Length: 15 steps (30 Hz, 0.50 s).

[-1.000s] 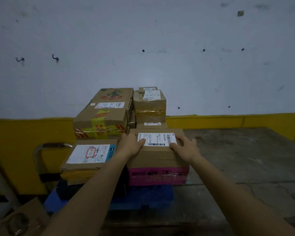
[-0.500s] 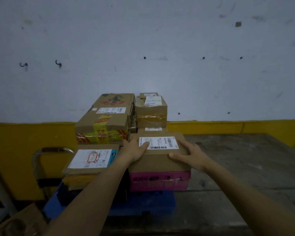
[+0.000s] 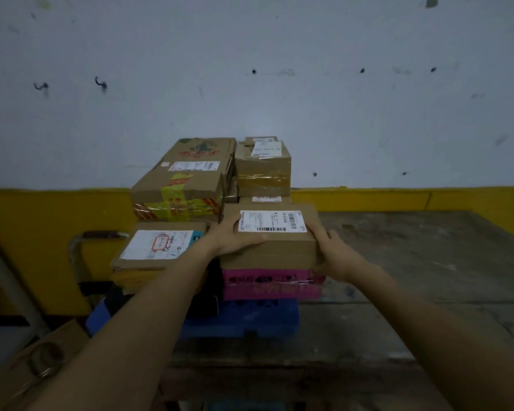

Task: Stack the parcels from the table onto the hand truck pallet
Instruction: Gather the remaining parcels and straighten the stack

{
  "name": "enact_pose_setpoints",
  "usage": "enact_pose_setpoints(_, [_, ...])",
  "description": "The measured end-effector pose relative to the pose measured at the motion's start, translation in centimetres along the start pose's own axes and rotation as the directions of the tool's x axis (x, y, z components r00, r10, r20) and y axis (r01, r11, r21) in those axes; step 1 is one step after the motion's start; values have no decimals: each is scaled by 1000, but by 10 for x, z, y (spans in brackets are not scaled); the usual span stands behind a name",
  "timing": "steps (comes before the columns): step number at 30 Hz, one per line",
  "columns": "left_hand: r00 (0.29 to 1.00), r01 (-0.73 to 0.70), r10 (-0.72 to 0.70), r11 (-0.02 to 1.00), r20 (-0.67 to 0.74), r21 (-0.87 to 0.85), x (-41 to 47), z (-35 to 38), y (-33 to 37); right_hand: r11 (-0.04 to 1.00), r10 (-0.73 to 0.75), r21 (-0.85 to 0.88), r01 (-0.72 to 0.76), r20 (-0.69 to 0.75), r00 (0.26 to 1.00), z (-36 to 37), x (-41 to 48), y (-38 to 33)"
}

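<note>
At the far left, the curved hand truck handle (image 3: pixel 101 234) was seen, and beside it a flat parcel (image 3: pixel 161 247) with a large white label lay on the stack. Behind that sat a yellow-taped box (image 3: pixel 177 197), and a smaller tape-banded box (image 3: pixel 263 170) stood further right. All were carried on the blue pallet (image 3: pixel 241 317), whose front edge showed below them. Next came the left hand (image 3: pixel 235 238), laid on the left end of the labelled parcel (image 3: pixel 279 250), with the thumb stretched across the top just below the label and the fingers wrapped out of sight over the far corner. This parcel sat squarely on a pink box (image 3: pixel 273 284) at the near right corner of the stack, touching it along the whole visible seam. Whether its weight had been fully let down could not be told. The right hand (image 3: pixel 336 253) was clamped on the right end, fingers curled over the top edge and thumb pressed to the side wall. To the right, the worn bench (image 3: pixel 428 262) was seen, with no parcels on the part in view. The parcel was judged to be a stiff corrugated carton of modest weight, since no sag or crushing was seen under the grip. The cardboard was thought to offer good friction, the glossy label and tape less. Hold was judged best taken at the two short ends, low on the walls, so that the lid flaps would not be pressed in and the box could be squared against its neighbours.
</note>
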<state>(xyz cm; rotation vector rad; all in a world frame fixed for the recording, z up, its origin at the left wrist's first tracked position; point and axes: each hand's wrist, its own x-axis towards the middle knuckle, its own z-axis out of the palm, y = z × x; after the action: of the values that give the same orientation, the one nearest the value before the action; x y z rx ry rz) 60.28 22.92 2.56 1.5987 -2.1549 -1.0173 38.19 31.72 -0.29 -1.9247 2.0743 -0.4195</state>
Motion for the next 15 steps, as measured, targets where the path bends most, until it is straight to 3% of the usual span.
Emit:
enact_pose_setpoints(6, [1000,-27,23,952,16,306,-16,2,-1,1000,-7,21,7,1,1000,-1,2,0])
enact_pose_setpoints(15, [999,-27,42,923,-29,384,-13,7,0,998,-9,60,10,-19,1000,0,9,2])
